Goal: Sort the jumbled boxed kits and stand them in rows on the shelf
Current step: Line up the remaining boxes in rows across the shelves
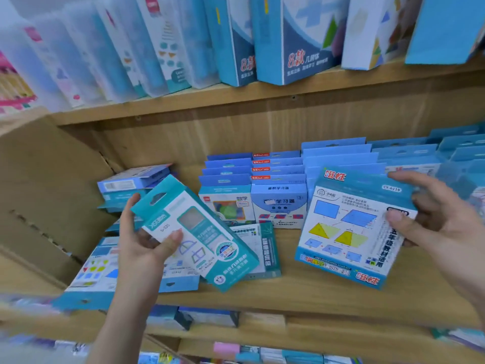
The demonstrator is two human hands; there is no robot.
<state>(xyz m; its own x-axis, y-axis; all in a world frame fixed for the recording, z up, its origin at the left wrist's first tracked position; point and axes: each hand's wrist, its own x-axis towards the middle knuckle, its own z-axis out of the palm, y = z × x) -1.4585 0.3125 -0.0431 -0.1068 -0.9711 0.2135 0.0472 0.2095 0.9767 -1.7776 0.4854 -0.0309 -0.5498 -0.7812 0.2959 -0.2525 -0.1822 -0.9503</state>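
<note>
My left hand [143, 239] grips a long teal and white boxed kit [199, 237], tilted, above the shelf's left half. My right hand [430, 219] holds a square blue kit with yellow triangles [349, 229] by its right edge, leaning over the shelf board [301, 292]. Behind them, two short rows of small blue kits [252, 187] stand upright. A taller row of blue kits [341, 156] stands to their right. Several jumbled kits [105, 269] lie flat at the left, and another teal kit [262, 248] lies flat under the one I hold.
A brown cardboard box [47, 195] leans at the shelf's left end. More blue kits [456, 151] stand at the far right. The upper shelf [262, 98] carries tall blue and white boxes. Lower shelves [236, 334] hold further packs.
</note>
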